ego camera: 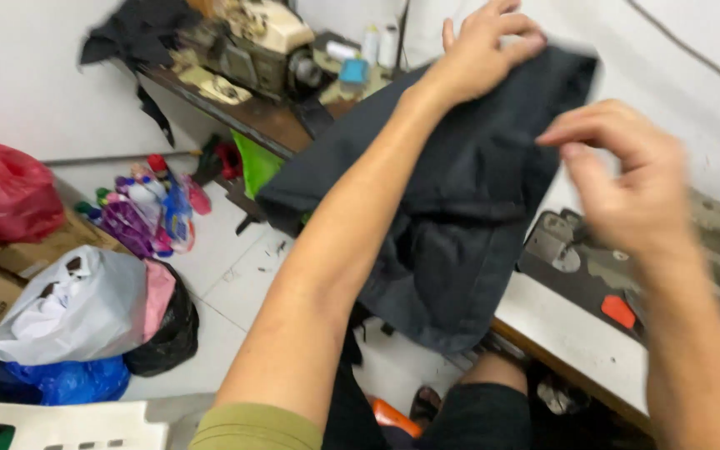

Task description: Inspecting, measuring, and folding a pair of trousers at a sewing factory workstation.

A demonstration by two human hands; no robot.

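Observation:
A dark grey piece of fabric [468, 208] hangs from the upper middle of the view down past the table edge. My left hand [481, 50] reaches forward and lies on the fabric's top edge, fingers spread over it. My right hand [627, 179] hovers at the fabric's right side, fingers loosely curled, thumb and forefinger close together; whether it pinches the cloth is unclear from the blur.
A white sewing table [568, 333] with a dark machine base [577, 258] lies lower right. A second sewing machine [256, 46] stands on a brown table at the back. Plastic bags [85, 308], a red bag [2, 192] and cardboard boxes crowd the floor at left.

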